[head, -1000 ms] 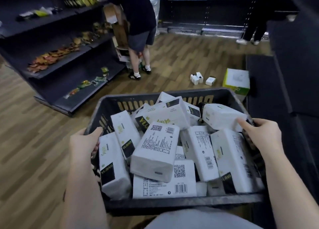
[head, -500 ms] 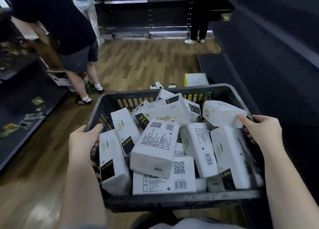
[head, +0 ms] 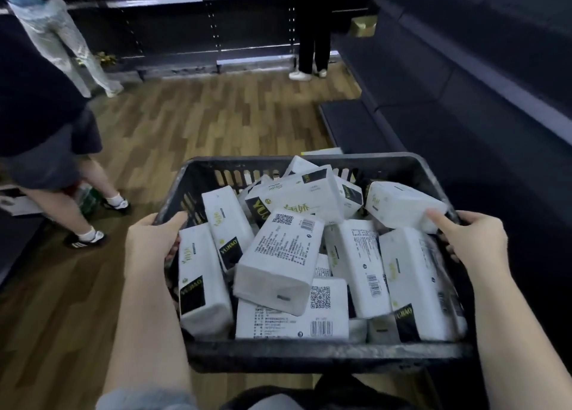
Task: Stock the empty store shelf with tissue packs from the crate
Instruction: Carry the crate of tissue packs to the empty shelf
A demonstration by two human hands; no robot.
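I carry a dark plastic crate [head: 325, 352] in front of me, held off the floor. It is full of several white tissue packs [head: 278, 255] with black and yellow labels, piled loosely. My left hand [head: 148, 244] grips the crate's left rim, thumb over the top edge. My right hand [head: 473, 239] grips the right rim, its thumb touching a tissue pack [head: 402, 205] at the back right. A dark empty store shelf [head: 464, 125] runs along the right side.
A person in dark shorts [head: 46, 131] stands close on my left. Two more people [head: 312, 26] stand at the far shelving [head: 185, 23]. A light box [head: 322, 152] lies on the wood floor [head: 216, 122] just behind the crate.
My view has swung to the right with the crate. The left shelf with snacks has left the frame and the dark right shelf fills more of it. Both hands keep their grip.
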